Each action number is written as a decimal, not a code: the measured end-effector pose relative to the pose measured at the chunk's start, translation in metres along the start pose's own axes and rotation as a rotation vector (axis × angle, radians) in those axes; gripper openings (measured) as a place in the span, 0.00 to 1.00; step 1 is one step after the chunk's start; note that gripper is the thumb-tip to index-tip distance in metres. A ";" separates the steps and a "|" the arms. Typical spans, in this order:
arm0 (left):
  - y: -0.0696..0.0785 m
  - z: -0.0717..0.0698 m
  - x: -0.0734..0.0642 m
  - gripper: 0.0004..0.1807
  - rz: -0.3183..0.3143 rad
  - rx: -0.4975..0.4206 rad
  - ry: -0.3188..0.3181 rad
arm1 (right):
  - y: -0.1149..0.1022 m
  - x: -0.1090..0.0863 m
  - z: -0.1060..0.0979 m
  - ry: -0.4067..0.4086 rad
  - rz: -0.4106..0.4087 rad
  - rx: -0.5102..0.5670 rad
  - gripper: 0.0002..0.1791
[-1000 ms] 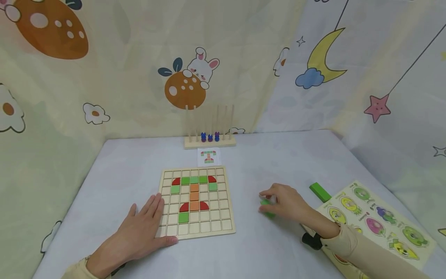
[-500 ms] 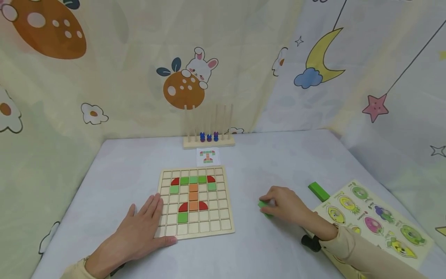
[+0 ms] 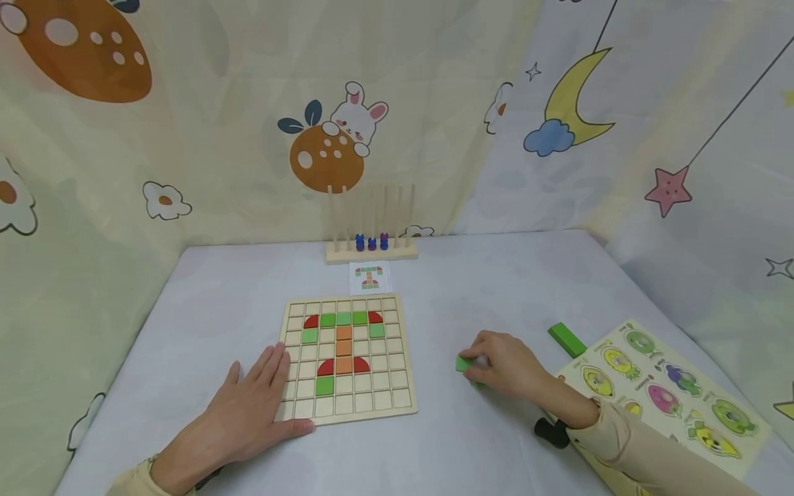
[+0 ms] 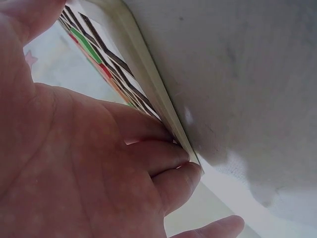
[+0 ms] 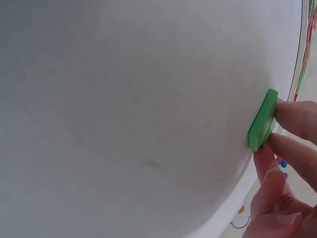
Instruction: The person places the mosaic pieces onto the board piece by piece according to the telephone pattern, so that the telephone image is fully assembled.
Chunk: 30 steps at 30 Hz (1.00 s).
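text: none readable | pattern card (image 3: 370,277) behind the grid board (image 3: 344,357): coloured figure only, no letters | animal puzzle board (image 3: 673,393) right of the grid board: small marks beside the pictures, too small to read | curtain (image 3: 397,117) behind the grid board: drawings only

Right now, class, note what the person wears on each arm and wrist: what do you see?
Both hands are bare. The left hand shows a beige cuff at its wrist. The right hand has a beige long sleeve and a black wrist device.
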State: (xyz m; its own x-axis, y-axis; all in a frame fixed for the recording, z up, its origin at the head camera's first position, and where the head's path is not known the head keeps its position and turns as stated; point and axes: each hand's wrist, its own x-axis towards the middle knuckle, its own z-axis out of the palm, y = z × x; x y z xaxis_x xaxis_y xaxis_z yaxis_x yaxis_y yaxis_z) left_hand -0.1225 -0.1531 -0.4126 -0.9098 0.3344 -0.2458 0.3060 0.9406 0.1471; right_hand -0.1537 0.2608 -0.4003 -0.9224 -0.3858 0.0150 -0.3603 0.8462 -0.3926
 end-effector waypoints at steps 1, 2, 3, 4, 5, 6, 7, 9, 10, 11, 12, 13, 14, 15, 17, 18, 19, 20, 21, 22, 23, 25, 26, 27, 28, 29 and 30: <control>0.000 0.000 0.000 0.71 0.000 -0.001 0.002 | -0.001 0.001 0.000 0.000 -0.020 -0.014 0.16; 0.000 -0.001 -0.001 0.71 0.001 -0.002 0.004 | -0.002 0.001 0.001 0.000 -0.037 -0.028 0.15; 0.000 -0.001 -0.001 0.70 0.001 -0.003 0.007 | -0.003 0.002 0.002 0.002 -0.057 -0.048 0.15; 0.000 -0.001 -0.001 0.70 0.002 -0.003 0.008 | -0.004 0.003 0.003 0.003 -0.074 -0.066 0.15; 0.000 -0.001 -0.001 0.70 0.003 -0.004 0.009 | -0.006 0.003 0.004 0.005 -0.095 -0.086 0.15; 0.000 -0.001 -0.001 0.70 0.003 -0.005 0.008 | -0.008 0.004 0.005 0.010 -0.118 -0.106 0.15; 0.000 -0.001 -0.001 0.70 0.003 -0.006 0.008 | -0.010 0.004 0.006 0.013 -0.133 -0.120 0.14; 0.000 -0.001 -0.001 0.70 0.002 -0.005 0.007 | -0.013 0.006 0.008 0.019 -0.157 -0.141 0.14; 0.000 0.000 -0.001 0.70 0.002 -0.004 0.006 | -0.015 0.007 0.008 0.019 -0.169 -0.144 0.14; 0.000 0.000 -0.001 0.70 0.002 -0.003 0.006 | -0.016 0.007 0.009 0.016 -0.176 -0.147 0.14; 0.000 0.000 -0.001 0.70 0.001 -0.003 0.007 | -0.017 0.008 0.009 0.011 -0.177 -0.145 0.14; 0.000 0.000 -0.001 0.70 0.000 -0.002 0.007 | -0.018 0.009 0.010 0.003 -0.174 -0.139 0.15; 0.000 0.000 -0.001 0.70 0.001 -0.002 0.008 | -0.020 0.010 0.010 -0.004 -0.176 -0.135 0.15; 0.000 0.000 -0.001 0.70 0.001 -0.003 0.008 | -0.021 0.010 0.010 -0.010 -0.178 -0.133 0.15; 0.000 0.000 -0.001 0.71 0.000 -0.005 0.009 | -0.023 0.012 0.011 -0.023 -0.178 -0.132 0.15; 0.000 0.000 -0.001 0.71 0.000 -0.008 0.009 | -0.024 0.013 0.011 -0.027 -0.183 -0.129 0.15; 0.000 0.000 -0.001 0.71 0.000 -0.010 0.010 | -0.026 0.014 0.011 -0.032 -0.189 -0.127 0.15; 0.000 0.000 -0.001 0.71 0.000 -0.011 0.010 | -0.027 0.014 0.011 -0.035 -0.192 -0.125 0.14; 0.000 0.000 -0.001 0.71 0.000 -0.013 0.011 | -0.028 0.015 0.011 -0.037 -0.192 -0.121 0.14; 0.000 0.000 -0.001 0.71 0.000 -0.014 0.011 | -0.029 0.017 0.010 -0.038 -0.196 -0.116 0.14; 0.000 0.000 -0.001 0.71 0.002 -0.014 0.012 | -0.031 0.018 0.010 -0.038 -0.197 -0.105 0.14; -0.001 0.000 -0.001 0.71 0.003 -0.014 0.012 | -0.037 0.022 0.008 -0.039 -0.204 -0.078 0.15; -0.001 0.000 -0.001 0.71 0.003 -0.013 0.012 | -0.041 0.025 0.007 -0.042 -0.205 -0.064 0.15; -0.001 0.000 -0.001 0.71 0.003 -0.013 0.012 | -0.046 0.027 0.007 -0.048 -0.206 -0.050 0.16; -0.001 0.000 -0.001 0.71 0.004 -0.012 0.011 | -0.051 0.030 0.008 -0.055 -0.212 -0.037 0.16; -0.001 0.000 -0.001 0.71 0.004 -0.012 0.011 | -0.057 0.033 0.008 -0.067 -0.216 -0.024 0.16; -0.001 0.001 -0.001 0.71 0.005 -0.011 0.011 | -0.064 0.036 0.010 -0.081 -0.224 -0.015 0.17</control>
State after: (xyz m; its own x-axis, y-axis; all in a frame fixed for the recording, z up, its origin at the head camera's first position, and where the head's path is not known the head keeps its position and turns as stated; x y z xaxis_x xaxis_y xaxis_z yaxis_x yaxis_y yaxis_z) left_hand -0.1220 -0.1542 -0.4131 -0.9113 0.3382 -0.2348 0.3073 0.9383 0.1589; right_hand -0.1628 0.1891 -0.3836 -0.8051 -0.5926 0.0259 -0.5576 0.7413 -0.3736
